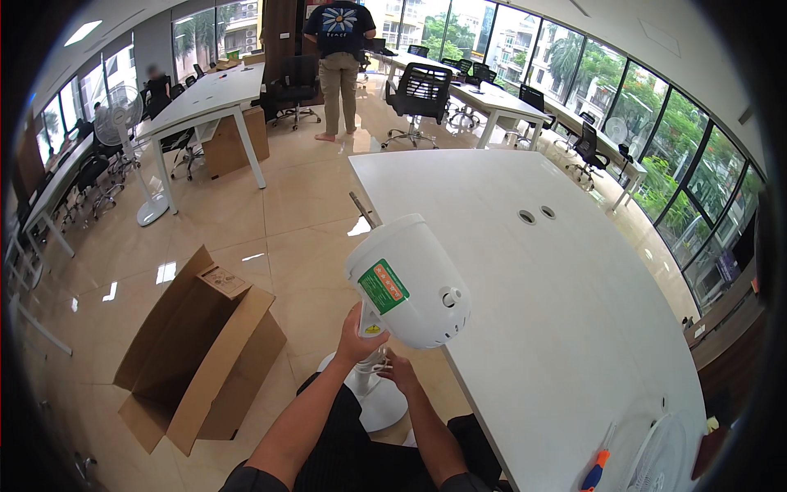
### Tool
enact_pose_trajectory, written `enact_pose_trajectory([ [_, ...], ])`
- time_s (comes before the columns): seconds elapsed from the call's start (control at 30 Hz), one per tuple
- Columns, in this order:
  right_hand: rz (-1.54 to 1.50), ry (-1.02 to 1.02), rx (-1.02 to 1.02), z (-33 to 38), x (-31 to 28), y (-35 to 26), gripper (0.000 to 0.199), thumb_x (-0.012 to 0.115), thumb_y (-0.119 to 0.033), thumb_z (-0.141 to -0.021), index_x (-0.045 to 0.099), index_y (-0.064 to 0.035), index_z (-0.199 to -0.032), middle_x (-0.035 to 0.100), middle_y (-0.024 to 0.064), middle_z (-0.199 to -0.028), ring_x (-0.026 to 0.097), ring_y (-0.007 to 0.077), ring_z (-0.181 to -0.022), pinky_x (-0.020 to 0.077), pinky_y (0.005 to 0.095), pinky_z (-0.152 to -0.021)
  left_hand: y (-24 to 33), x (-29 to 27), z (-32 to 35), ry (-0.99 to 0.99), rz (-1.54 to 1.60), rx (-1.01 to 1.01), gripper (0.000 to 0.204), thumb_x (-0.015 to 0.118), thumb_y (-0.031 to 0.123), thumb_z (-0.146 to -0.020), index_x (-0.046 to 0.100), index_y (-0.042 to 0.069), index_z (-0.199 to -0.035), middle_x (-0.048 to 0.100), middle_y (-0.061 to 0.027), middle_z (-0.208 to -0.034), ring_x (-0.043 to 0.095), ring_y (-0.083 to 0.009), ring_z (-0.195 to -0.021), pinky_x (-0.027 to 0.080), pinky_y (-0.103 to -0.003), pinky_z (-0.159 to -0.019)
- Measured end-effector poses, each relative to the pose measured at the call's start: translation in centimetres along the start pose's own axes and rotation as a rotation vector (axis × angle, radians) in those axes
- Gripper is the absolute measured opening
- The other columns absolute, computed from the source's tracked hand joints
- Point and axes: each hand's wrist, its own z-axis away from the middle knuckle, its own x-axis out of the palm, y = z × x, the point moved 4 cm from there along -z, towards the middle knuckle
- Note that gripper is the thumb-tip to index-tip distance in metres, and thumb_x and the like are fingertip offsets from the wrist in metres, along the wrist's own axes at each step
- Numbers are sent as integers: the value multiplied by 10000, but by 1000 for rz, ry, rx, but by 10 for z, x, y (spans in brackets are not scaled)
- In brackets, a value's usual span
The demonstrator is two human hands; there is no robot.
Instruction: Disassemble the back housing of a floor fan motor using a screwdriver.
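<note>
A: How is the white motor housing [410, 283] oriented?
B: Its long axis runs obliquely, far left to near right. A thin metal shaft [366, 210] projects beyond the broad end toward the far left; the rounded end, bearing a small knob [450, 297], faces near right. A green label [384, 286] marks the side turned upward to the viewer.

A: Where is it situated?
B: At mid-scene, above a round white base [384, 410] on the floor. It overlaps the left edge of the white table [533, 328] in view; whether the two touch cannot be told.

A: And the hands?
B: The left hand [355, 339] is closed around the neck [368, 316] just beneath the housing. The right hand [400, 374], fingers curled, lies lower, beside a white cord [379, 361]; whether it grips the cord cannot be told.

A: What edges and open room surround them?
B: The table's edge passes close to the right of the hands. Bare tabletop extends right of the housing, with two round holes [526, 217] farther off and a screwdriver [593, 472] and fan grille [662, 459] at near right. Leftward, an open cardboard box [243, 379] stands near the base; beyond, tiled floor [287, 213] reaches toward a standing person [338, 74].
</note>
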Motion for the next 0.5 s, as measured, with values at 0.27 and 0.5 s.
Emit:
enact_pose_trajectory([
  [0.27,30,-54,-128,-2,-3,-4,311,568,-287,-1019,627,-20,-1168,703,109,-1051,716,231,-900,604,359,-821,-7,1,0,-12,6,-12,564,834,141,-716,614,36,-1225,654,-123,-1097,665,-249,-1017,519,-386,-895],
  [0.5,-2,-88,49,-6,-12,6,340,620,-203,-994,609,15,-1255,694,109,-1121,709,235,-965,594,386,-877,-3,6,-2,-29,12,-19,556,832,143,-720,617,32,-1220,656,-123,-1108,667,-248,-1023,520,-383,-898],
])
